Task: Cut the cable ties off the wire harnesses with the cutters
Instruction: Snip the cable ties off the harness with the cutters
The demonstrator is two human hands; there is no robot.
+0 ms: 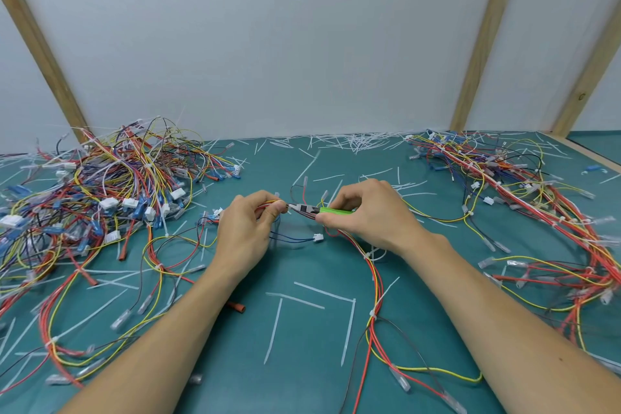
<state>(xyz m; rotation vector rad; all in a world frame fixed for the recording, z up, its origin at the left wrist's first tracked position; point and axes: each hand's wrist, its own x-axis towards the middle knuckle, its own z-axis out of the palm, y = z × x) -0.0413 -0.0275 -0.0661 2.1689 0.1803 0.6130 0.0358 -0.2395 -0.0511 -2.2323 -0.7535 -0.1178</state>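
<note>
Wire harness (371,265): a bundle of red, yellow and black wires held above the middle of the green counter (302,329), its long run trailing from the hands toward the near edge. One white cable tie (372,256) sits on that run just near of the right hand; another shows further along toward the near edge.

Left hand (245,232): fingers curled round the far end of the harness, thumb pressed on the wires at the point where the cutters meet them.

Right hand (373,212): fingers and thumb curled round the green handles of the cutters (316,210). The metal tip points at the left thumb and touches the wires there. Whether the blades are parted or closed cannot be told, and any tie at the tip is hidden by the fingers.

A small white plug (318,237) on blue wires lies on the counter just below the cutters, between the two hands.

Left of the hands: a large tangled heap of harnesses (100,191) with white and blue plugs. Right of the hands: a second heap (524,191) laid in long runs along the counter's right side.

Cut white tie pieces (349,141) lie scattered over the counter, thickest along the far edge against the white wall (268,44). Several longer strips (274,329) lie near of the hands, between the forearms. Wooden posts (484,44) stand against the wall.
</note>
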